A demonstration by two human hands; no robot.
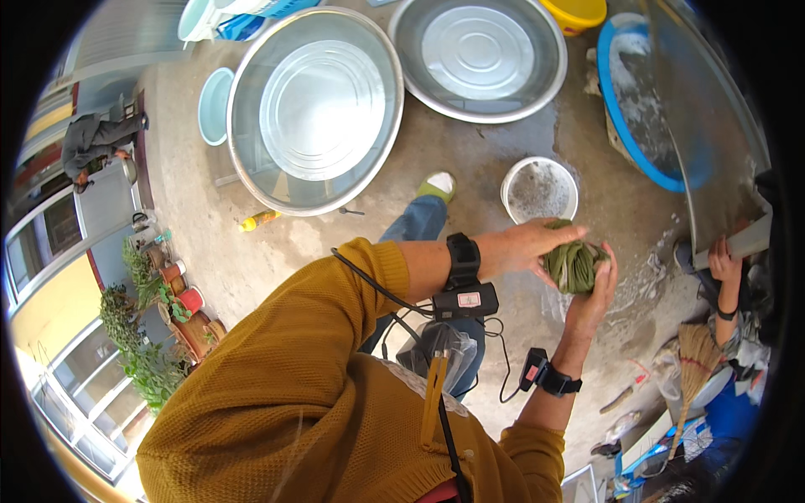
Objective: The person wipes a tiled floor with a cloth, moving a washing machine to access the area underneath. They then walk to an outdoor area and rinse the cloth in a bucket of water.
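Both my hands hold a bunched olive-green bundle (pixel 573 264), which looks like folded cloth. My left hand (pixel 534 245) presses it from the left and above, thumb along its top. From the right and below, my right hand (pixel 594 298) cups it with curled fingers. Just beyond the bundle stands a round white bucket (pixel 541 188) of greyish, sudsy liquid. The bundle is above the wet concrete floor, near the bucket's rim. Its underside is hidden by my hands.
Two large metal basins (pixel 242 151) (pixel 560 75) of water stand ahead. A blue-rimmed tub (pixel 607 82) holds foamy water at right. Another person's hand (pixel 725 261) grips a panel edge nearby. A yellow bottle (pixel 259 221) lies leftward; a straw broom (pixel 697 358) leans at right.
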